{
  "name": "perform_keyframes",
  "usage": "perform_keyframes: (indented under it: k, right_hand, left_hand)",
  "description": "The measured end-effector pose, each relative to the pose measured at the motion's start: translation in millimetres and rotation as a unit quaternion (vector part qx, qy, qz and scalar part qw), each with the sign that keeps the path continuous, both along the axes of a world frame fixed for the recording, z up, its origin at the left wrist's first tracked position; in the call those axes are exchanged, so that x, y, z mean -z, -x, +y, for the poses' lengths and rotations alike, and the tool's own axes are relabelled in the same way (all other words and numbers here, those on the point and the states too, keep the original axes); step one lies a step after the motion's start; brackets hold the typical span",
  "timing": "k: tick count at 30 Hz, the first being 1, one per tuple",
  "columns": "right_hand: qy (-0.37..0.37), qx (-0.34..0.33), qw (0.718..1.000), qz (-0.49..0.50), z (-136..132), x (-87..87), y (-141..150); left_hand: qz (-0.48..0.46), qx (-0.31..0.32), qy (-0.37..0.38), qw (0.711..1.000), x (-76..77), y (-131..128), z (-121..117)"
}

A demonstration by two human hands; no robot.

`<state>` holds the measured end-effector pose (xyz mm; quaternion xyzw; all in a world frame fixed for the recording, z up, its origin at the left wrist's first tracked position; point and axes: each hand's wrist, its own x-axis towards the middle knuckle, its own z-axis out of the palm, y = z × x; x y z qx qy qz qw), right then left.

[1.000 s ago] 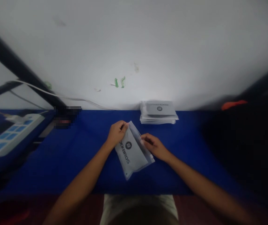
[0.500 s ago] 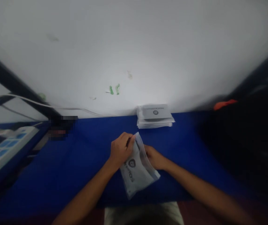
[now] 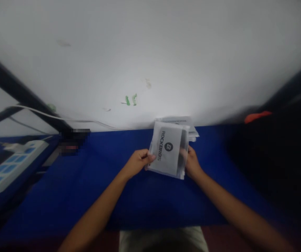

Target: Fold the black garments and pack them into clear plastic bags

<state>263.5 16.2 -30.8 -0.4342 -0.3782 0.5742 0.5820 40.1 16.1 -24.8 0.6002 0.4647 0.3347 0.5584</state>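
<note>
A frosted plastic zip bag [image 3: 169, 161] printed ROCKBROS is held up flat between my two hands, in front of a stack of similar bags [image 3: 192, 130]. My left hand [image 3: 137, 162] pinches its left edge, the thumb on top. At the opposite edge my right hand [image 3: 191, 161] grips the bag; some of its fingers show through the clear strip or lie behind it. A pale sheet seems to fill most of the bag. The held bag covers much of the stack.
The blue table surface [image 3: 87, 189] meets a white wall [image 3: 192, 63]. A power strip [image 3: 16, 168] lies at the left, with a white cable [image 3: 87, 121] along the wall. Dark frame posts stand at both sides. Something orange [image 3: 258, 116] rests on a black mass at the right.
The bag has been lifted away from me and turned, so its printed face lies flatter and now overlaps the stack. Both hands have moved to its opposite edges.
</note>
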Motion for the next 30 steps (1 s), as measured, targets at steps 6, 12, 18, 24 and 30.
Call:
perform_keyframes:
  k: [6, 12, 18, 24, 30]
  right_hand:
    - [0.076, -0.085, 0.988, 0.106, 0.8, -8.2, -5.0]
    - [0.196, -0.143, 0.968, 0.057, -2.2, -10.4, -14.7]
    - [0.232, -0.198, 0.952, 0.024, -1.3, -10.4, -13.6]
    - [0.207, -0.221, 0.953, 0.010, 1.0, -6.0, -10.9]
    - [0.186, -0.240, 0.953, 0.011, 1.8, -4.6, -12.8]
  left_hand:
    - [0.098, -0.115, -0.117, 0.981, -7.1, 38.3, 19.5]
    - [0.314, -0.166, -0.220, 0.909, -2.7, 83.2, 37.2]
    - [0.577, -0.203, -0.180, 0.771, -7.3, 96.6, 34.1]
    - [0.627, -0.059, -0.113, 0.768, -20.2, 51.3, 9.2]
    - [0.607, 0.029, -0.109, 0.787, -11.1, 39.3, -0.6]
